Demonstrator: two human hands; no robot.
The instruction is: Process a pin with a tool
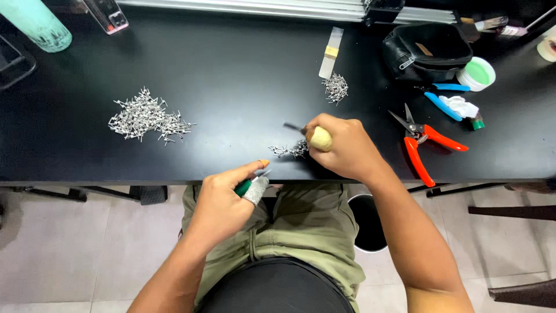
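We see the right hand (341, 149) closed in a fist around a pale yellowish tool handle (320, 139), its dark metal tip (292, 127) sticking out to the left over the black bench (231, 69). Just under that tip, touching the bench near its front edge, lies a small cluster of metal pins (289, 150). The left hand (223, 200) sits below the bench edge, over the lap, fingers curled around a small green-handled item (243, 187); one finger wears a grey wrap (256, 189), another an orange tip cover (263, 163). What exactly it pinches we cannot tell. A big pile of the same pins (145, 119) lies well to the left on the bench, a smaller pile (336, 88) further back beside a clear plastic strip (331, 52). To the right: red-handled snips (425, 148), blue-handled tweezers (443, 104), a white tub with green inside (478, 73), a black pouch (425, 51). A teal bottle (35, 23) stands at the far left corner. A dark bin (368, 223) sits on the floor under the bench.
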